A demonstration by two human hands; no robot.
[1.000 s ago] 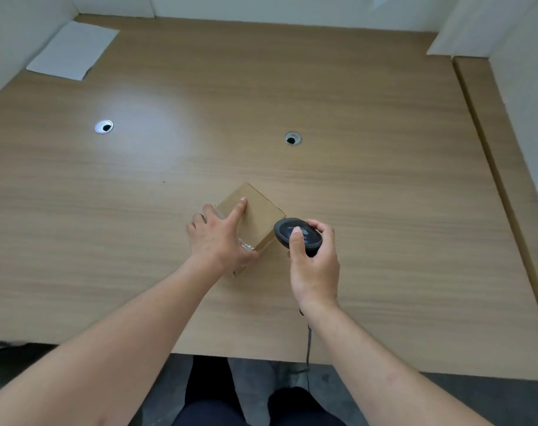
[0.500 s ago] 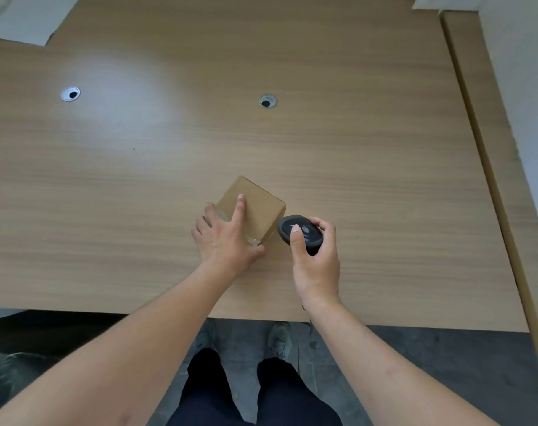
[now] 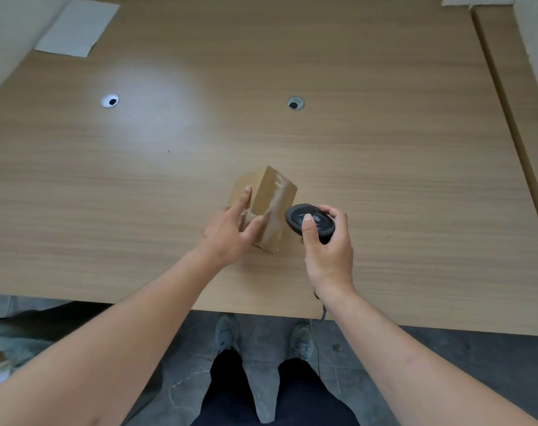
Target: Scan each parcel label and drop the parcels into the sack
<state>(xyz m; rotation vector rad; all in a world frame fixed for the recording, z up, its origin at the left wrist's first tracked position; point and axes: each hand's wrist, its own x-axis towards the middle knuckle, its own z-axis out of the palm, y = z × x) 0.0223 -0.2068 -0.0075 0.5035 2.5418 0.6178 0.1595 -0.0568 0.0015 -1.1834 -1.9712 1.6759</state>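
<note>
A small brown cardboard parcel (image 3: 272, 204) stands tipped up on the wooden table (image 3: 384, 167), its clear-taped seam facing up and toward me. No label shows on the visible faces. My left hand (image 3: 230, 230) grips the parcel's near left side, index finger stretched along the left face and thumb on the taped face. My right hand (image 3: 327, 244) holds a black handheld scanner (image 3: 307, 221) just right of the parcel, its head close to the box. The scanner's cable (image 3: 323, 312) hangs over the table's front edge. No sack is in view.
A white sheet of paper (image 3: 77, 29) lies at the far left corner. Two round cable holes (image 3: 110, 101) (image 3: 295, 103) sit in the tabletop. A second wooden surface (image 3: 513, 87) adjoins on the right. My legs and shoes stand on the grey floor below the front edge.
My left hand has rolled the parcel up from lying flat, so the taped face now shows. The scanner hand stays beside it, and the camera has tilted down.
</note>
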